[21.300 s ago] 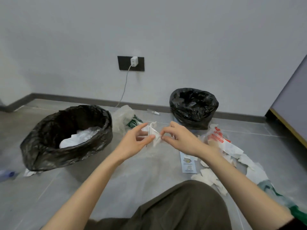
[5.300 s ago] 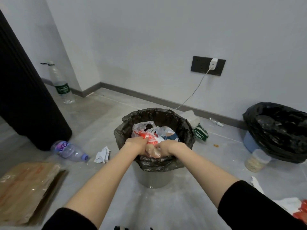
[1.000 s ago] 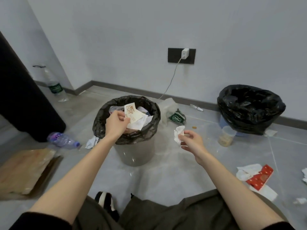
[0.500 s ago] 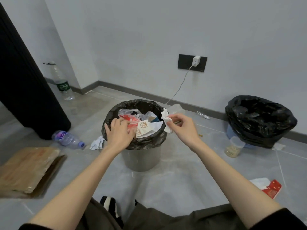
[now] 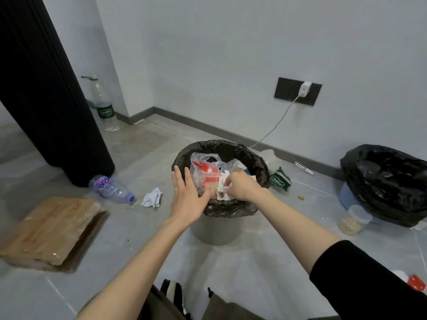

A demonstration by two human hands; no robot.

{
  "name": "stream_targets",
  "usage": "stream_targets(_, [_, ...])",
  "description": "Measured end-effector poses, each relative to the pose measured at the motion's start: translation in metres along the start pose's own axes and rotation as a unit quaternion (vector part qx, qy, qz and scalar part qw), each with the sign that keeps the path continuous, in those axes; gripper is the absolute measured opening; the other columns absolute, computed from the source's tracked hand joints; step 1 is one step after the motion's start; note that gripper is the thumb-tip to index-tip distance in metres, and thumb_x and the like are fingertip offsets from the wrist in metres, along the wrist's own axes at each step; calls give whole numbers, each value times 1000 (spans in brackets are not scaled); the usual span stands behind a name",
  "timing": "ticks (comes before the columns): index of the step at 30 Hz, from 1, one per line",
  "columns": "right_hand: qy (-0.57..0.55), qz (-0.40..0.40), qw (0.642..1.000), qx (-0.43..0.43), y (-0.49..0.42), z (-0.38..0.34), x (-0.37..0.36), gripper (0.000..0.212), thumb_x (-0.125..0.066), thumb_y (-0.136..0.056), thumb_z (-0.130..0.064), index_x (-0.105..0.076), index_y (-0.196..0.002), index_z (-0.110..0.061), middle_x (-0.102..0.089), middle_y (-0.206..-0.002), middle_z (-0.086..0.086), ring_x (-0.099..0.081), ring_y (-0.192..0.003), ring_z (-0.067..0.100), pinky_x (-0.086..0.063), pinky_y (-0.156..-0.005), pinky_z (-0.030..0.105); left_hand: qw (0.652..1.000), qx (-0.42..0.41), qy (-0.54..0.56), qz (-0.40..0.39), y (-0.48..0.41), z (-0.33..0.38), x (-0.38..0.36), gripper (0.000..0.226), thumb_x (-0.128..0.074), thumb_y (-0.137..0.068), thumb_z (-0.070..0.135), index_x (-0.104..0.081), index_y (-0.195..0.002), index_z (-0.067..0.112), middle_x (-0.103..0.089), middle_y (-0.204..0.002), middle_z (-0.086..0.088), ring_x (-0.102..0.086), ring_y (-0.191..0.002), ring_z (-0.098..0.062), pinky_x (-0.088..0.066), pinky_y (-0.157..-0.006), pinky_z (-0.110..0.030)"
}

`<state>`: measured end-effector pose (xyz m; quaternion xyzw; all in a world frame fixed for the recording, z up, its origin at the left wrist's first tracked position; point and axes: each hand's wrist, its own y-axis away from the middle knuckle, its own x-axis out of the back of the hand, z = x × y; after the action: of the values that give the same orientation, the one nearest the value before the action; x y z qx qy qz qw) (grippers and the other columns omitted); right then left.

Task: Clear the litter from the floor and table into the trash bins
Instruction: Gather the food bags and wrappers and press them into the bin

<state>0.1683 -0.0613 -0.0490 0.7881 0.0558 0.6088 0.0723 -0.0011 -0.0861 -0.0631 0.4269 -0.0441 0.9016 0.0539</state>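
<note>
litter (image 5: pixel 219 181) was heaped in the near trash bin (image 5: pixel 221 211), a grey bin with a black liner folded over its rim, and the heap stood about level with that rim: a clear plastic bag with red print, white paper, a crumpled tissue. both hands were over the bin because the load was too bulky to settle by itself, so i judged they were packing it down to make room.

right hand (image 5: pixel 241 187) was curled knuckles-up over the near side of the heap, its fingers closed on a white scrap of paper or tissue and pressing it in; the forearm came in from the lower right, sleeve pushed up. left hand (image 5: pixel 187 199) was flat and spread, fingers open and holding nothing, palm turned toward the plastic bag at the bin's left edge, apparently steadying or pushing the bag inward. whether the palm actually touched the bag could not be told.

plenty was not yet cleared from the floor. a crumpled tissue (image 5: pixel 152 197) lay just left of the bin, a crushed plastic bottle (image 5: pixel 111 189) lay beyond it near a dark column, and a flattened cardboard piece (image 5: pixel 50 232) sat further left. an upright bottle (image 5: pixel 104 107) stood in the corner. a green packet (image 5: pixel 280 180) lay just right of the bin, and a lidded cup (image 5: pixel 352 219) stood beside the second bin (image 5: pixel 385 183), which was also lined in black. no surface showed in view.
</note>
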Motion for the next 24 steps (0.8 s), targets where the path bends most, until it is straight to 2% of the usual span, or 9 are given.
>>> stream_targets(3, [33, -99, 994, -12, -4, -8, 3, 33, -47, -91, -6, -62, -120, -1, -61, -123, 18, -59, -110, 33, -50, -95, 41, 1000, -1, 1, 0, 2, 0, -1, 91, -45, -92, 52, 9, -150, 10, 26, -155, -5, 20, -144, -20, -12, -117, -41])
stream_targets(6, [38, -140, 989, -28, -3, -12, 8, 36, -46, -94, -9, -56, -128, -2, -56, -132, 18, -52, -122, 33, -43, -102, 40, 1000, 1, -9, -4, 1, 0, 0, 92, -46, -91, 53, 9, -150, 10, 26, -155, -7, 19, -145, -21, -10, -117, -40])
stream_targets(8, [42, -145, 988, -17, 1, -13, 10, 37, -41, -96, -8, -55, -129, 0, -55, -134, 17, -51, -123, 33, -41, -103, 39, 1000, 0, -24, -6, 1, 0, 0, 90, -45, -92, 53, 9, -150, 10, 26, -155, -9, 20, -145, -22, -4, -118, -40])
stream_targets(11, [19, -82, 996, 3, 8, -6, 15, 38, -42, -92, -9, -61, -125, -11, -56, -133, 11, -55, -118, 28, -46, -99, 38, 999, -2, -53, -11, 1, 2, 3, 86, -39, -94, 53, 7, -151, 10, 23, -156, -14, 20, -144, -26, 4, -118, -39])
stream_targets(13, [5, -21, 1000, 21, 16, 2, 23, 41, -43, -89, -10, -60, -125, -21, -54, -135, 6, -52, -121, 25, -46, -98, 39, 997, -2, -73, -9, 2, 6, 8, 81, -35, -95, 54, 4, -151, 11, 19, -156, -17, 20, -144, -29, 5, -117, -40])
stream_targets(15, [-23, 25, 999, 32, 28, 9, 30, 42, -43, -89, -11, -59, -126, -22, -57, -133, 2, -52, -123, 23, -47, -96, 39, 995, -10, -96, -1, 5, 12, 14, 75, -34, -96, 51, -1, -152, 13, 13, -156, -20, 17, -144, -32, 5, -118, -42])
stream_targets(18, [-115, 120, 985, 38, 52, 20, 40, 38, -44, -90, -10, -62, -122, -21, -64, -124, -1, -59, -110, 19, -50, -90, 36, 992, -51, -113, 25, 9, 29, 19, 66, -36, -98, 43, -12, -151, 12, -4, -158, -18, 6, -146, -33, 2, -119, -43])
stream_targets(21, [-179, 191, 965, 20, 72, 38, 44, 35, -45, -90, -8, -64, -118, -19, -67, -119, -2, -61, -103, 16, -50, -86, 30, 984, -118, -121, 58, 12, 53, 18, 55, -39, -97, 35, -29, -147, 12, -33, -151, -10, -21, -143, -28, -9, -118, -41])
stream_targets(24, [-212, 220, 952, -15, 90, 65, 43, 34, -47, -88, -8, -65, -113, -21, -68, -115, -4, -63, -96, 16, -50, -87, 29, 980, -169, -87, 56, 21, 82, 10, 47, -40, -97, 28, -38, -141, 12, -44, -143, -6, -37, -133, -23, -26, -110, -35])
